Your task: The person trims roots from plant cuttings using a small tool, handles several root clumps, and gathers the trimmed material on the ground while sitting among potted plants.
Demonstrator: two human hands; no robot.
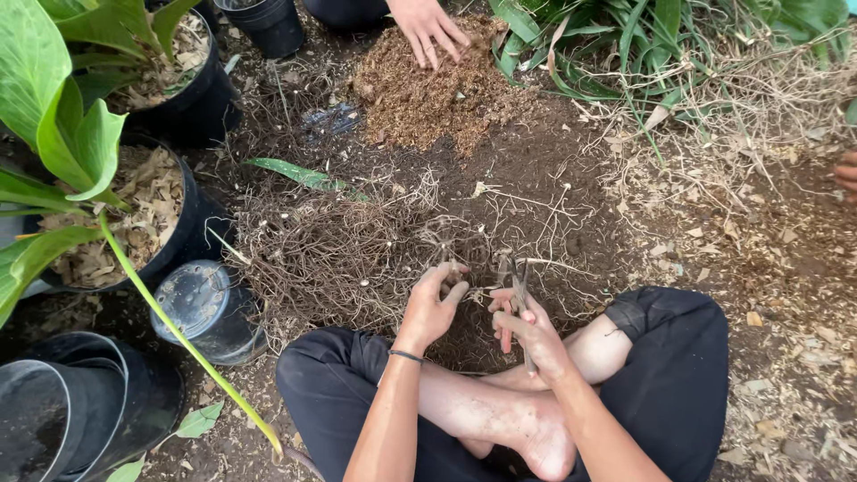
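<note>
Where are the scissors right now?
In the head view, the scissors are in the person's right hand, just right of centre, beside the left hand gripping tangled roots.

— What covers the dark, bare soil ground (571, 170)?

— A tangled mat of thin brown roots (339, 254), a mound of reddish-brown shredded bark mulch (428, 94) beyond it, and pale wood chips (786, 357) at right.

— And at left?

— Black plastic nursery pots (192, 107), one overturned black plastic pot (207, 308) among them.

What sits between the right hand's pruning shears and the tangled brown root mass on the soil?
Nothing visible. The right hand holds the thin metal pruning shears with blades already at the tangled brown root mass; the left hand grips roots beside them. No pot or leaf intervenes.
</note>
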